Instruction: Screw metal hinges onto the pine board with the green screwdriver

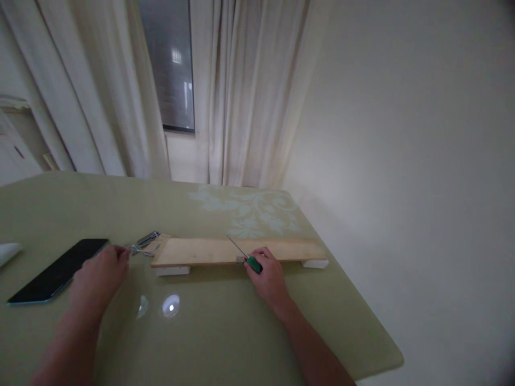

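Observation:
My right hand (267,276) is closed around the green handle of a screwdriver (254,264), its thin shaft pointing up and to the left over a wooden board (209,251). A small metal fitting, perhaps a hinge (240,260), shows at the board's near edge beside my right fingertips. Left of the board, my left hand (102,273) has its fingers pinched together at a small heap of metal pieces (140,247). What lies between those fingertips is too small to make out.
White blocks (173,271) support the board above the glossy green table (209,332). A black tablet (60,271) lies flat by my left hand, and a white object (8,252) is at the left edge. Curtains and a wall stand beyond the table.

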Available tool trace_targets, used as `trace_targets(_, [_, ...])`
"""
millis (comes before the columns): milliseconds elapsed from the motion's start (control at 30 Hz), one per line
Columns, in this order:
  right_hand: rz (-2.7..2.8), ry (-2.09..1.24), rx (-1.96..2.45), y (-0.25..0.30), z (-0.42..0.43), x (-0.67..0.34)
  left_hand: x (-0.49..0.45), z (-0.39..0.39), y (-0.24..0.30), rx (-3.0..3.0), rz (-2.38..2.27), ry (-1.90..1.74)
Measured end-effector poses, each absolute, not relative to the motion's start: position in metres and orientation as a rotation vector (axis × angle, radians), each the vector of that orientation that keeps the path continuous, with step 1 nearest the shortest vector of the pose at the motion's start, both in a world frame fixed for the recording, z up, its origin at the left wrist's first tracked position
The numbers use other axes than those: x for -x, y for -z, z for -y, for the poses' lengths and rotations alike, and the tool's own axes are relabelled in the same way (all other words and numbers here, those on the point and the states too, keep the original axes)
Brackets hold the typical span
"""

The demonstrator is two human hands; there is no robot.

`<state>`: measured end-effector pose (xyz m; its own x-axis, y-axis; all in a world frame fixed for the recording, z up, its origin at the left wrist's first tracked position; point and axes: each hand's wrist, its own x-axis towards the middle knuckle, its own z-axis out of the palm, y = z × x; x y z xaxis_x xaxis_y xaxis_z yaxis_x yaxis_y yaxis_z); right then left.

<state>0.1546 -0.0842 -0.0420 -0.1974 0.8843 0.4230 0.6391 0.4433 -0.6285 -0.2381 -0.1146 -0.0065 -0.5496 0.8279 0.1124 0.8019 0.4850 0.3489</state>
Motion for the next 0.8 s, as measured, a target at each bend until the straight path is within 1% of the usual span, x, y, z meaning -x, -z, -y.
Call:
trace_targets(100, [1.931,-0.413,1.292,0.044,0.084,-0.154,0.218,0.114,-0.016,-1.451,-2.701,-0.733])
trace_targets(167, [1.931,-0.418,1.301,0.044,0.083,-0.154,0.197,0.107,-0.034,-1.557,-2.515,-0.954])
trace_targets(233, [1.929,-0.424,1.306,0.045,0.083,-0.154,0.169,0.095,-0.052,-1.796,-2.202,-1.085])
trace_targets(333, [1.928,-0.438,1.303,0.043,0.082,-0.155,0.125,0.072,-0.074,-2.247,-1.676,-0.990])
trace_targets(400, [1.930,-0.445,1.296,0.042,0.082,-0.156,0.099,0.059,-0.082,-2.399,-1.423,-0.817])
trace_targets(467, [1.936,-0.450,1.289,0.042,0.081,-0.157,0.079,0.049,-0.083,-2.436,-1.339,-0.661])
trace_targets(567, [1.946,-0.460,1.274,0.041,0.082,-0.158,0.060,0.042,-0.079,-2.448,-1.356,-0.503])
trace_targets(633, [1.939,-0.470,1.272,0.041,0.082,-0.158,0.058,0.041,-0.078,-2.466,-1.322,-0.542])
trace_targets(800, [1.896,-0.533,1.262,0.042,0.083,-0.160,0.086,0.043,-0.095,-2.389,-1.229,-0.914])
